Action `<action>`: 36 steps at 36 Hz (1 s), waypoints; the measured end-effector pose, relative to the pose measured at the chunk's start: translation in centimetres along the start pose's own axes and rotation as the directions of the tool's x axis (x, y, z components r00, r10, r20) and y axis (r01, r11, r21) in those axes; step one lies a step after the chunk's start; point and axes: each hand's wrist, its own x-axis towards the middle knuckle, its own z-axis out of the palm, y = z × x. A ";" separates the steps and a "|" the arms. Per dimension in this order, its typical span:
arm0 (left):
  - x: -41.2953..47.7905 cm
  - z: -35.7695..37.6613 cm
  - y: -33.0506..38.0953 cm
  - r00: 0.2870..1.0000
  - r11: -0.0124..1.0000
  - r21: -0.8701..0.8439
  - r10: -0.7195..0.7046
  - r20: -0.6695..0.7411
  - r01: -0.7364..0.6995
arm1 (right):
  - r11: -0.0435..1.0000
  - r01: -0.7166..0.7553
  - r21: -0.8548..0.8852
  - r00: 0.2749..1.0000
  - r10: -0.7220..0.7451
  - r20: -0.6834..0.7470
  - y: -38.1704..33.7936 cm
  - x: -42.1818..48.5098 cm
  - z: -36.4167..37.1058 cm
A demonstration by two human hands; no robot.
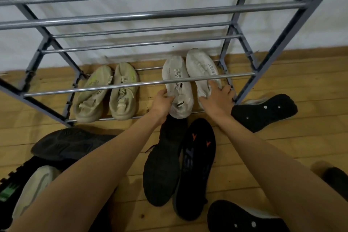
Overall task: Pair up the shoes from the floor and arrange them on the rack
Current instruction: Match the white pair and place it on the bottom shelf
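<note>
I have both hands down at the lowest tier of the rack (94,88), one on each shoe of a white pair. My left hand (162,102) has its fingers curled round the heel collar of the inner white shoe (173,73). My right hand (218,98) is clamped over the heel of the outer white shoe (201,66), thumb on the upper and fingers down its outer side, close against the rack's right front post. Both shoes lie across the lowest bars, toes toward the back of the rack and heels at its front edge.

These look like knit trainers. I expect them to be light, soft in the upper and springy in the sole, so a squeeze at mid-foot would just collapse the fabric. The heel is the firm part, and that is where I judge it best to take hold and steer. The bars are smooth and round, so a sole could slide or tip between them. I would seat each shoe with its weight spread over two bars.

A beige pair (105,92) sits toward the rack's left end on the same tier. Several black shoes (162,171) lie loose on the floor (282,156) in front of the rack, not yet paired.
</note>
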 end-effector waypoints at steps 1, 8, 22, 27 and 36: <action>0.2 0.0 0.0 1.000 1.000 0.001 -0.002 -0.006 0.002 | 1.000 -0.009 -0.004 1.000 0.009 0.000 0.0 0.2 0.1; 0.7 0.3 -0.1 1.000 0.999 0.029 0.013 0.007 -0.013 | 0.999 -0.047 0.022 0.998 0.047 0.035 0.6 1.0 1.4; 2.0 0.4 0.1 0.996 0.998 0.055 -0.003 -0.087 0.008 | 0.999 -0.033 0.043 0.998 0.031 0.046 2.1 1.2 1.7; 2.2 0.4 0.2 0.996 0.998 0.053 -0.031 -0.078 0.035 | 0.999 -0.035 0.034 0.996 0.032 0.078 2.3 1.4 1.9; 1.7 -0.2 -0.5 0.994 0.994 -0.054 -0.094 0.057 0.097 | 0.998 0.053 0.019 0.992 -0.055 0.118 2.8 0.8 1.9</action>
